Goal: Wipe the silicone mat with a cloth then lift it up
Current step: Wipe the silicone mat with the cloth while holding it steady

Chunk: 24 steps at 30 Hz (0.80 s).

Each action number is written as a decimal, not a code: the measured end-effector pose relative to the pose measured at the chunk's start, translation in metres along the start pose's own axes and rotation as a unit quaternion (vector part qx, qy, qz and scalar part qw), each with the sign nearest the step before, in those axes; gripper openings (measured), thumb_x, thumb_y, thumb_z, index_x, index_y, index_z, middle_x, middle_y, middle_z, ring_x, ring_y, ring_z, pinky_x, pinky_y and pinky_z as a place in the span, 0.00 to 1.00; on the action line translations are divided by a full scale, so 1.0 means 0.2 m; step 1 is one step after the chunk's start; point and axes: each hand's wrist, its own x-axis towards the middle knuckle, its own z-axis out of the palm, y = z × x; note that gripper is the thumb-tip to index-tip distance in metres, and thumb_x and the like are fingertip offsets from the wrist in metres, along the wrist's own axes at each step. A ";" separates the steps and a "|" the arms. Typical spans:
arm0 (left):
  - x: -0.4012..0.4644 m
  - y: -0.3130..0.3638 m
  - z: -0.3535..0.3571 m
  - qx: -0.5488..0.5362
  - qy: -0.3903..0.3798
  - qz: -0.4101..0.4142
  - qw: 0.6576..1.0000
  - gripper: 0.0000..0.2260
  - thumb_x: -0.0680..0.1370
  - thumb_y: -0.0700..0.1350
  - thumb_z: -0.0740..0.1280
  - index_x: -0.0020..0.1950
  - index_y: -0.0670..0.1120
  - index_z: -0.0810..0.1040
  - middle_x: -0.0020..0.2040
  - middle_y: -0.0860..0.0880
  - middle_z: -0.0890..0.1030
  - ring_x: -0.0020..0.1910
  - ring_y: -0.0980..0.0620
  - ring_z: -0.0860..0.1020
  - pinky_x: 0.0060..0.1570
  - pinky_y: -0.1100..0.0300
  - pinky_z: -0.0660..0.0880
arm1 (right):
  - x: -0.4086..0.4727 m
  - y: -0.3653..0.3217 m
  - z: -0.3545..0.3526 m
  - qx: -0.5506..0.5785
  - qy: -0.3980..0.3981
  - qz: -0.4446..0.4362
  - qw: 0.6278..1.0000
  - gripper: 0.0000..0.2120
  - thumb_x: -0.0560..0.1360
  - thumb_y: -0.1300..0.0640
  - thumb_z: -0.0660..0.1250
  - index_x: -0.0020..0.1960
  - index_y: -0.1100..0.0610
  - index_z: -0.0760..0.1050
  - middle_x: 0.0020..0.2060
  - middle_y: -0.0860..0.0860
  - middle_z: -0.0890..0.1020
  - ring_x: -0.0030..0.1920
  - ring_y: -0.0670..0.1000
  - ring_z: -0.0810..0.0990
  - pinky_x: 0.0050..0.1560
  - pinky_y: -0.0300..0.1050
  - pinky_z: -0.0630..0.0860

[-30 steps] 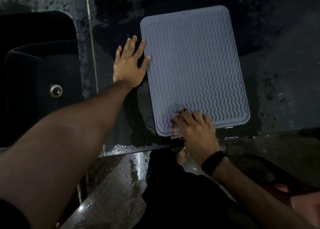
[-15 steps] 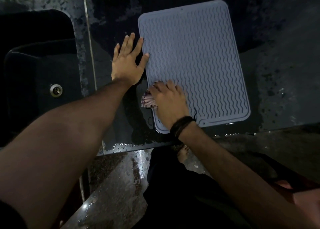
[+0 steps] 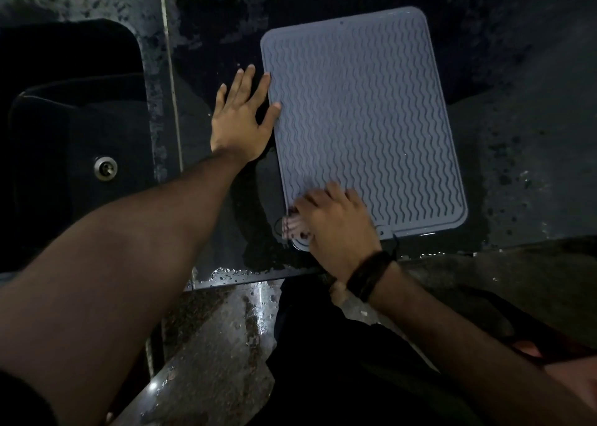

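Observation:
A grey silicone mat (image 3: 361, 115) with wavy ridges lies flat on the dark wet counter. My left hand (image 3: 240, 119) lies flat with fingers spread on the counter, its thumb and forefinger touching the mat's left edge. My right hand (image 3: 336, 222) presses a small pinkish cloth (image 3: 292, 227) down on the mat's near left corner. Most of the cloth is hidden under that hand, so its grip is not clear.
A dark sink (image 3: 71, 141) with a metal drain (image 3: 105, 166) sits to the left. The counter's front edge (image 3: 245, 275) runs just below the mat, with water drops on it. Wet counter (image 3: 533, 141) lies right of the mat. The floor shows below.
My right hand slid the cloth from the near edge up along the mat's left side, then back down to the near left corner. My left hand stayed in place.

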 end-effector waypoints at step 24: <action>0.00 0.01 -0.01 0.001 -0.006 -0.003 1.000 0.28 0.85 0.63 0.48 0.84 0.54 0.53 0.84 0.49 0.51 0.83 0.51 0.47 0.81 0.47 0.43 | 0.15 0.02 -0.09 -0.016 0.074 0.028 0.997 0.21 0.73 0.56 0.65 0.65 0.53 0.72 0.64 0.53 0.74 0.65 0.57 0.68 0.64 0.57 0.67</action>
